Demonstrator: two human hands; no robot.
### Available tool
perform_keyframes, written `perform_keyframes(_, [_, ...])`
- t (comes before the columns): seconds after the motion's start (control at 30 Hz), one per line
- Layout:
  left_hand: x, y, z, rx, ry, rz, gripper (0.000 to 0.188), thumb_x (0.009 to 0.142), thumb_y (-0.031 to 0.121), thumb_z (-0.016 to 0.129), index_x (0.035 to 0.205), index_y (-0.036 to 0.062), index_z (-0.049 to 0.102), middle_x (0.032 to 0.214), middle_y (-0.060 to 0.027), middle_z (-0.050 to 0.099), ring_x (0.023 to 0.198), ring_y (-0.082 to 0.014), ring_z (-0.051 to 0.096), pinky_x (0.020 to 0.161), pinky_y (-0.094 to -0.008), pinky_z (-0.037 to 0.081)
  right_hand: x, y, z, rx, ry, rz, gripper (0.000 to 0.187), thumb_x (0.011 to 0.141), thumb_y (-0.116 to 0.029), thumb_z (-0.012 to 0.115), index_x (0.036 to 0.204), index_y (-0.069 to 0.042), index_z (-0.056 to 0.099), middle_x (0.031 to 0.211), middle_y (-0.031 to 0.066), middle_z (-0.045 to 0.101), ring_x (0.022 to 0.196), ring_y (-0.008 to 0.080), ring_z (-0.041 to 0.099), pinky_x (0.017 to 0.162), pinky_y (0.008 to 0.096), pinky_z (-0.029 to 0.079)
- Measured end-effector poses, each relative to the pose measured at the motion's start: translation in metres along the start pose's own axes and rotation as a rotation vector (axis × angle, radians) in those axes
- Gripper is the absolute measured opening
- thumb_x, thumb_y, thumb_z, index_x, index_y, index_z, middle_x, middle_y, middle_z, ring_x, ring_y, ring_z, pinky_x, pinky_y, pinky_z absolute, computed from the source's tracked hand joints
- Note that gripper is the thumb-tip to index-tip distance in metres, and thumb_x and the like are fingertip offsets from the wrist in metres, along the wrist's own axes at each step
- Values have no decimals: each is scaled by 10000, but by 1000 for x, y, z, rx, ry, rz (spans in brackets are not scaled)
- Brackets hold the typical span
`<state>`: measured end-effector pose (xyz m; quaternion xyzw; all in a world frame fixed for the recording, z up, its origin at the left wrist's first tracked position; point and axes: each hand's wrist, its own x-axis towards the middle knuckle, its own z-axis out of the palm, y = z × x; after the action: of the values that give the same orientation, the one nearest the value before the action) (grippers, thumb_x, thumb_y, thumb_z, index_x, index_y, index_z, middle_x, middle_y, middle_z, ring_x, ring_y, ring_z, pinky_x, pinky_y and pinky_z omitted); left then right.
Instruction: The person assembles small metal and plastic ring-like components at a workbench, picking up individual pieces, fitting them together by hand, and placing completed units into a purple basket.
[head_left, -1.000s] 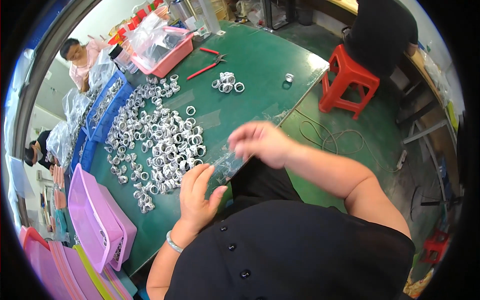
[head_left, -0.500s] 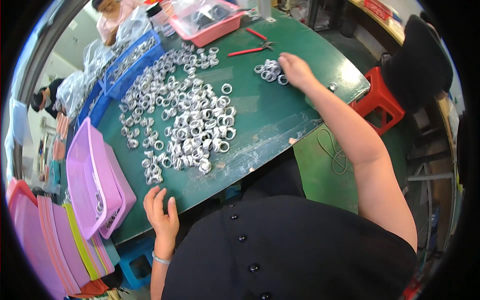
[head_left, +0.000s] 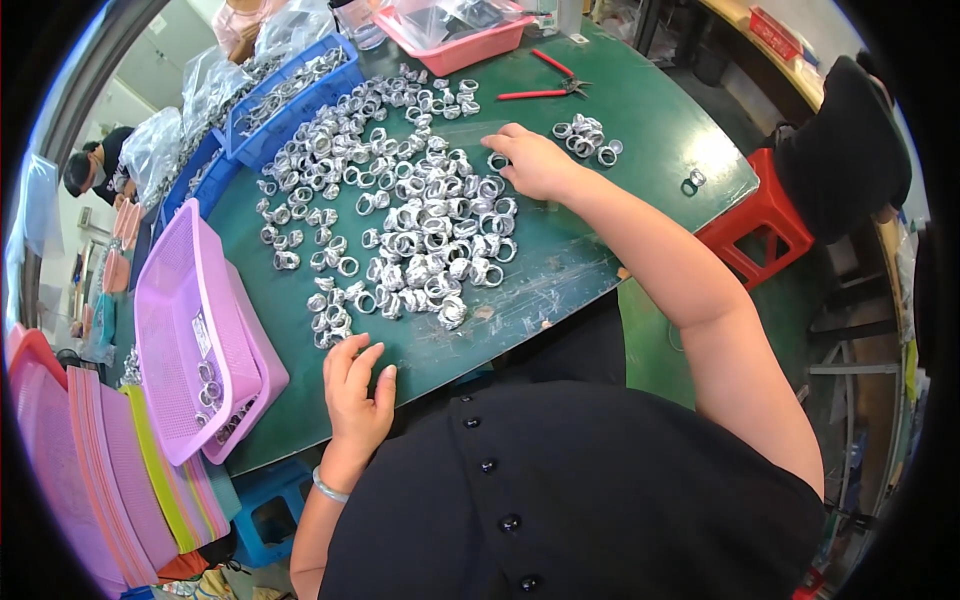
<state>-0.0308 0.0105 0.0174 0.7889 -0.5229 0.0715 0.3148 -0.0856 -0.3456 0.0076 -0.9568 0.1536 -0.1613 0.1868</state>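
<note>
My right hand [head_left: 540,165] reaches over the green table, fingers apart, its fingertips at a lone silver ring [head_left: 497,161] lying at the right edge of a large heap of silver rings [head_left: 430,230]. Just beyond that hand sits a small cluster of similar rings [head_left: 587,138]. My left hand [head_left: 358,400] rests at the near table edge with its fingers loosely spread and nothing in them. The nearest rings of the heap lie just beyond its fingertips.
Red-handled pliers [head_left: 545,82] lie at the back. Blue bins [head_left: 293,100] hold metal parts, beside a pink tray [head_left: 455,52]. Purple baskets [head_left: 190,330] stand at left. One or two rings [head_left: 693,182] lie near the right corner, by a red stool [head_left: 765,225]. Other people sit beyond.
My right hand has moved left from the small cluster to the lone ring beside the heap. My left hand stays by the table edge. The view has shifted slightly.
</note>
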Motion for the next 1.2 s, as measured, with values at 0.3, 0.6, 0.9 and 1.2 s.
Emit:
perform_keyframes(0.3, [-2, -5, -4, -58, -31, -50, 250, 724, 14, 615, 970, -6, 573, 1057, -142, 535, 973, -264, 521, 827, -336, 422, -10, -36, -22, 401, 17, -16, 354, 721, -130, 637, 1051, -27, 557, 855, 95, 562, 701, 203, 567, 664, 308, 471])
perform_keyframes(0.6, [47, 4, 2, -1413, -108, -653, 295, 912, 166, 457, 1155, 1, 473, 959, -92, 596, 800, -136, 579, 693, -255, 480, -59, -152, 12, 817, 44, -313, 449, 726, -86, 678, 1113, -30, 457, 746, 36, 542, 590, 111, 520, 547, 243, 447])
perform_keyframes(0.9, [40, -6, 7, -1685, -133, -839, 244, 925, 270, 440, 946, 47, 536, 819, -59, 601, 687, -133, 595, 610, -236, 496, -66, -156, 34, 936, -70, -182, 412, 740, -58, 672, 1098, -28, 471, 733, 24, 563, 598, 75, 521, 549, 222, 445])
perform_keyframes(1.2, [35, -19, 7, -1762, -148, -960, 265, 930, 289, 419, 917, 51, 535, 805, -75, 613, 663, -144, 594, 580, -243, 490, -63, -162, 36, 1161, -215, -51, 373, 763, -41, 644, 1085, 7, 463, 763, 13, 576, 664, 44, 519, 593, 201, 435])
